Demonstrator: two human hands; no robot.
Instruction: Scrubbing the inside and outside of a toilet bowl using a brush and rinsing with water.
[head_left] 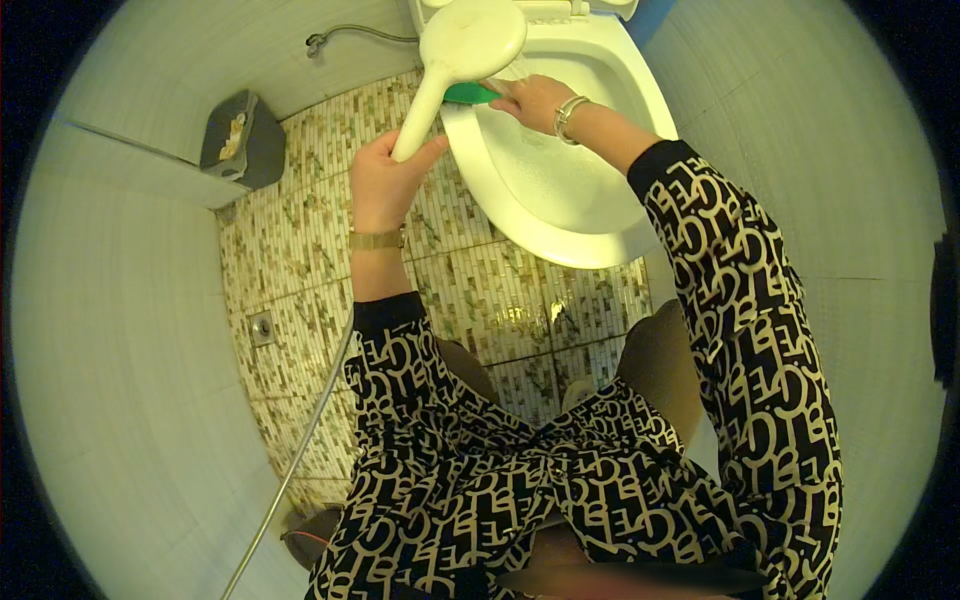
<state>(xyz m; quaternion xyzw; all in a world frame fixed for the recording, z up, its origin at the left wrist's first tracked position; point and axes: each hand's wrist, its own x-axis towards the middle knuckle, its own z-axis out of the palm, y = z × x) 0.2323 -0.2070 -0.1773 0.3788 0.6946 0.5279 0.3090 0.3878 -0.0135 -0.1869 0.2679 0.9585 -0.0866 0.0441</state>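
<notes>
My left hand (385, 175) is closed around the handle of a white shower head (470, 40), held up over the left side of the white toilet bowl (545, 245). Faint streaks of water show between the shower head and my right hand. Over the bowl's left rim, my right hand (535, 103) is closed on a green brush (470, 94). Only its flat green part shows; my fingers and the shower head hide some of it. A bracelet sits on my right wrist and a gold watch band on my left.
A grey bin (243, 140) with crumpled paper stands in the far left corner. A metal hose (290, 470) runs up on my left, and another hose (365, 32) comes off the back wall. The tiled floor (320, 220) has a square drain (262, 328); a wall stands close on the right.
</notes>
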